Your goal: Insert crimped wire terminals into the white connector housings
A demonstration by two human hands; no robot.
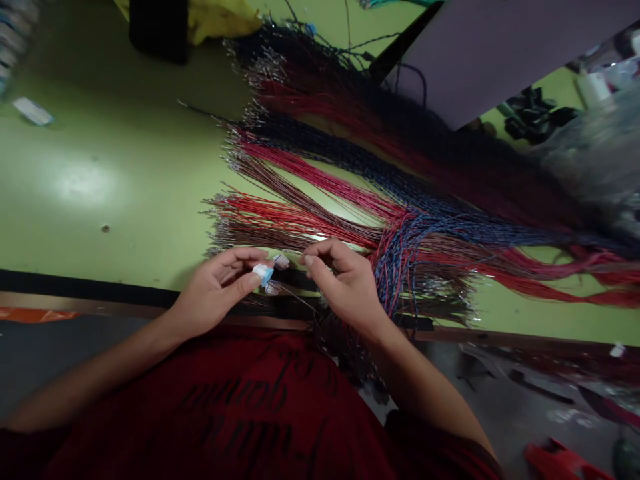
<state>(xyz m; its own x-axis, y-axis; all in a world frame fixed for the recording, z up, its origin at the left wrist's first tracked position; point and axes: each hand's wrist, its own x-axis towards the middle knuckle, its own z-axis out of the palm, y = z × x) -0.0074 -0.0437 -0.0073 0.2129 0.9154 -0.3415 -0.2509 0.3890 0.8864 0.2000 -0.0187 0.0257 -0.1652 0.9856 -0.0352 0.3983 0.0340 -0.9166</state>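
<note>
My left hand (215,287) pinches a small white-and-blue plastic connector (263,273) between thumb and fingers. Close beside it are two small whitish connector pieces, an upper one (281,261) and a lower one (273,288); how they are held is unclear. A thin dark wire (300,299) slants from the lower piece toward my right wrist. To the right, my right hand (345,280) has its thumb and index finger closed together, and whatever is between them is too small to make out. Bundles of red and brown wires (300,223) with metal terminal ends lie just beyond both hands.
Blue-black twisted wires (350,150) and more red wires spread across the green table (125,200). A purple panel (490,53) stands at the back right. A white piece (33,111) lies far left, near a black object (159,30) and yellow cloth (220,19). Clear plastic bags (595,147) sit right.
</note>
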